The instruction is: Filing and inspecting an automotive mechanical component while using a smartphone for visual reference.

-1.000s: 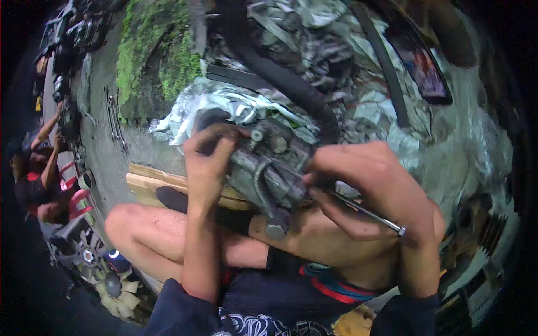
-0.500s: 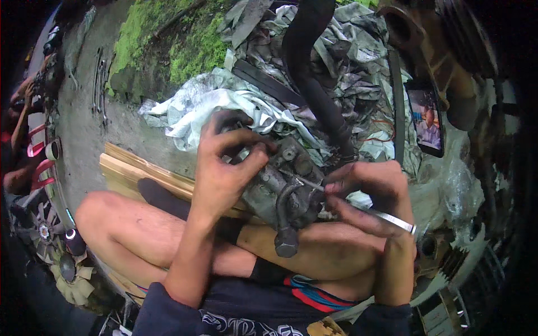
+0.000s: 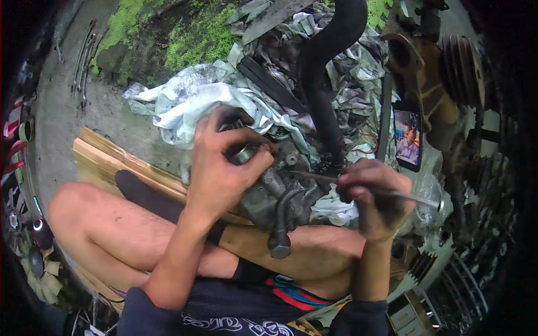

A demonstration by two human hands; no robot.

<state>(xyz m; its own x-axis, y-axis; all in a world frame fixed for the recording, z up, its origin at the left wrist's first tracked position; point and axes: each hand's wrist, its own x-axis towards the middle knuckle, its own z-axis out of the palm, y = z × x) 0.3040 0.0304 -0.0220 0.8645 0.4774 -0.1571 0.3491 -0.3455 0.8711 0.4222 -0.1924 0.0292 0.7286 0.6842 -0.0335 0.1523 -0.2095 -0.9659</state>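
Note:
A greasy grey cast-metal housing rests by my crossed legs, with a bent pipe ending in a hex fitting on its near side. My left hand is curled over the housing's far left end, thumb and fingers closed around it. A round shiny metal part shows between thumb and forefinger. Blackened and closed, my right hand grips a slim metal rod tool. Its thin tip points left, close to the housing's right side; whether it touches I cannot tell. The other end sticks out past my hand.
Dirty white rags and a thick black hose lie beyond the housing. A phone with a lit screen is at the right. Wooden boards and several wrenches lie on the left; rusty metal parts stand far right.
My right hand has drawn the rod tool to the right, away from the bent pipe. My left hand keeps its hold on the housing. The whole view has shifted slightly.

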